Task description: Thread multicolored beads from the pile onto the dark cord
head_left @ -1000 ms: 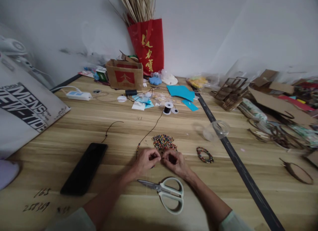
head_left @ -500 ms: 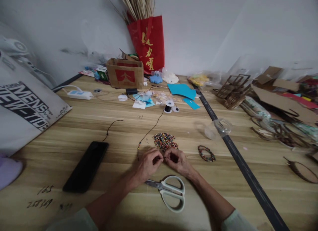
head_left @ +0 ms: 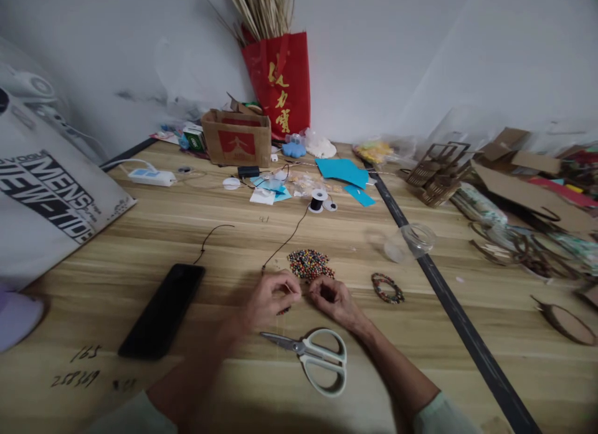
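Observation:
My left hand (head_left: 275, 298) is closed in a pinch, thumb against forefinger, on a thin dark cord (head_left: 286, 242) that runs back to a spool of black cord (head_left: 317, 202). A few threaded beads (head_left: 283, 311) show just below its fingers. Close by on the right, my right hand (head_left: 334, 301) also pinches, its fingertips at the near edge of a pile of multicoloured beads (head_left: 308, 264); whatever they hold is too small to make out. In front of both hands lie scissors (head_left: 306, 350) with pale green handles, blades pointing left.
A beaded bracelet (head_left: 387, 289) lies right of my right hand. On the left are a black phone (head_left: 162, 312) and a short cord piece (head_left: 204, 244). A clear plastic container (head_left: 408, 243) sits on the dark strip. Behind stand a cardboard box (head_left: 237, 138) and a red bag (head_left: 283, 85).
My left hand has shifted slightly left and away from my right fingertips, with the threaded beads now below it. More of the scissor blades shows. My right hand has barely moved.

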{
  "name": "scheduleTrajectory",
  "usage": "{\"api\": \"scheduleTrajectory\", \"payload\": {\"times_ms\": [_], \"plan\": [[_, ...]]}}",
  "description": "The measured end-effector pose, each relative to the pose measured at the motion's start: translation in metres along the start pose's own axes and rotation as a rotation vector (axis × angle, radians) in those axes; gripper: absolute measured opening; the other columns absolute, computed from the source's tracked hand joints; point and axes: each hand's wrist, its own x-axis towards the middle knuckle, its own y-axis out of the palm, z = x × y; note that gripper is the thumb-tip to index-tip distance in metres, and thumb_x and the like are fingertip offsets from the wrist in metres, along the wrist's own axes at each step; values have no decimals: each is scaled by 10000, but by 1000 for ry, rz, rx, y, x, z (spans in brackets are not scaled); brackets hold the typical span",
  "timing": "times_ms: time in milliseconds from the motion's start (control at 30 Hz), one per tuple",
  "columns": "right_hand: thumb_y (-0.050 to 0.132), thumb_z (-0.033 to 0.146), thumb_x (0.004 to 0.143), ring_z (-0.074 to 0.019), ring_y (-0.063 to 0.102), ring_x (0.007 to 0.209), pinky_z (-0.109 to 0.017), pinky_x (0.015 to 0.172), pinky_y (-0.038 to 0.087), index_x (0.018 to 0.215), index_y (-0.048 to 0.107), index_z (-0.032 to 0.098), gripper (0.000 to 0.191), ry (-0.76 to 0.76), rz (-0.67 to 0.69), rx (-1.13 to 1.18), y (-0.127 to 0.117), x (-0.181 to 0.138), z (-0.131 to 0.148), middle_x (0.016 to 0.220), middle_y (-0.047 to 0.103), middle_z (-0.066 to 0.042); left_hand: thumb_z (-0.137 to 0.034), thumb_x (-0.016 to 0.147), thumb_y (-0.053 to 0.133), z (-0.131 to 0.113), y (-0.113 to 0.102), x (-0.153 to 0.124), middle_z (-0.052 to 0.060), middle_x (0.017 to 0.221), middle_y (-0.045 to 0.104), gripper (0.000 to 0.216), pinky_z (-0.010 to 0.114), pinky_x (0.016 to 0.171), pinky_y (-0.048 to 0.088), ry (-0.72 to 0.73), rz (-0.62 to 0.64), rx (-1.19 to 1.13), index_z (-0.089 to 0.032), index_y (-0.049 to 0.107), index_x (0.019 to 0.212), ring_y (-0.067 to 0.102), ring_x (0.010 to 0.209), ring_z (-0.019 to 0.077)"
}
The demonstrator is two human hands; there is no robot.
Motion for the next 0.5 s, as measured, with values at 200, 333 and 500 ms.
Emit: {"api": "scheduleTrajectory", "payload": {"times_ms": [200, 333, 500], "plan": [[598, 331, 826, -108, 452, 611, -213, 554, 369, 786, 568, 156, 182, -14, -9, -1, 1, 0, -2, 670, 523, 4, -431, 683, 741, -26, -26, 0, 46, 723, 602, 322, 261, 649, 452, -86, 123, -311, -139, 614, 640, 558, 707, 143], [603, 344, 826, -110, 454, 606, -213, 548, 363, 776, 570, 161, 193, -10, -4, -28, 0, 0, -2, 656, 523, 8, -456, 634, 771, -27, -31, -4, 47, 680, 599, 349, 266, 570, 439, -110, 163, -411, -149, 606, 611, 547, 627, 142], [599, 370, 826, -111, 441, 594, -214, 540, 349, 762, 559, 166, 217, -12, -2, -17, 0, 1, -1, 645, 503, 13, -436, 636, 778, -19, -35, -6, 39, 611, 592, 340, 268, 565, 421, -64, 173, -472, -150, 600, 588, 544, 592, 139]]}}
